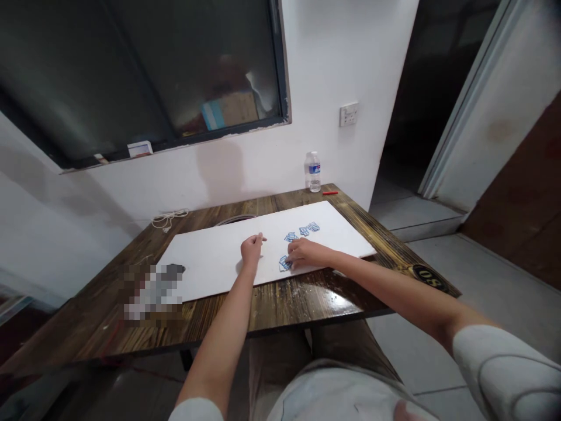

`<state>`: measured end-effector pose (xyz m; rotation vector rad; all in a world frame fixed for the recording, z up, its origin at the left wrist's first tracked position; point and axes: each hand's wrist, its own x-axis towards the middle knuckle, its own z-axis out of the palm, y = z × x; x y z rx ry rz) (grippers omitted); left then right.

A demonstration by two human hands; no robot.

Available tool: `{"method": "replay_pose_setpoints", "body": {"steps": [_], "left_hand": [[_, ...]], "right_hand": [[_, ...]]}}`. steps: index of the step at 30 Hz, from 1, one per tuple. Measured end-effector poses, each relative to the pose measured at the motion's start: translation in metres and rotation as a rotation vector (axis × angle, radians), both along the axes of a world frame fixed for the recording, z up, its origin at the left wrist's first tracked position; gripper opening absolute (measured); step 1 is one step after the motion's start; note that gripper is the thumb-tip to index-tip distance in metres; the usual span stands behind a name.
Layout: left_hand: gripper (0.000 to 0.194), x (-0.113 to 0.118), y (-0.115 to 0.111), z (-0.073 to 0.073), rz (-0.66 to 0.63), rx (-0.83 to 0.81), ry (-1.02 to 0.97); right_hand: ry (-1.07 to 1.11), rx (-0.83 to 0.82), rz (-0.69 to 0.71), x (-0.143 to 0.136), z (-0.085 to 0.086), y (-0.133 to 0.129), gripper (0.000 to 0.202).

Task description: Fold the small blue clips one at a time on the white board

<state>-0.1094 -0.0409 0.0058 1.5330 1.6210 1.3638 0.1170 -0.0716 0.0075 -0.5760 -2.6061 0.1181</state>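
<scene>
On a white board (205, 257) lie several small flat white pieces with blue outlines, in separate clusters. My right hand (303, 253) reaches down to the nearest cluster (283, 264), its fingers curled together at the edge of these pieces. What sits between those fingertips is hidden. Another cluster (290, 237) lies just beyond that hand, with a third cluster (309, 228) farther to the right. My left hand (251, 250) is above the middle of the board, thumb and fingers closed in a pinch. Anything inside that pinch is too small to make out.
The board rests on a dark wooden table (298, 301). Toward the wall stand a plastic water bottle (314, 172) and a red pen-like object (330, 192). A white cord (166, 218) lies at the back left. A pixelated patch covers something at the left.
</scene>
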Motion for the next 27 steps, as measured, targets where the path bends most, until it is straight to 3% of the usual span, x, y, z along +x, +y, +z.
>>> {"method": "replay_pose_setpoints", "body": {"steps": [2, 7, 12, 16, 22, 27], "left_hand": [[0.045, 0.001, -0.001, 0.001, -0.005, 0.0, -0.006], [0.044, 0.005, -0.002, 0.002, -0.039, 0.009, 0.012], [0.044, 0.007, -0.005, 0.006, -0.051, 0.014, 0.026], [0.044, 0.008, -0.007, 0.009, -0.044, -0.007, 0.023], [0.046, 0.007, -0.004, 0.004, -0.087, -0.015, 0.023], [0.045, 0.006, -0.001, 0.0, -0.1, -0.016, 0.023]], "right_hand": [[0.03, -0.014, -0.069, 0.006, 0.003, 0.005, 0.018], [-0.023, 0.027, -0.418, 0.012, 0.004, 0.031, 0.032], [-0.305, 0.025, -0.434, 0.004, 0.004, 0.046, 0.026], [-0.375, 0.091, -0.417, -0.002, 0.002, 0.048, 0.022], [-0.281, 0.116, -0.43, -0.005, -0.004, 0.049, 0.027], [-0.074, -0.023, -0.546, 0.002, -0.009, 0.05, 0.038]]}}
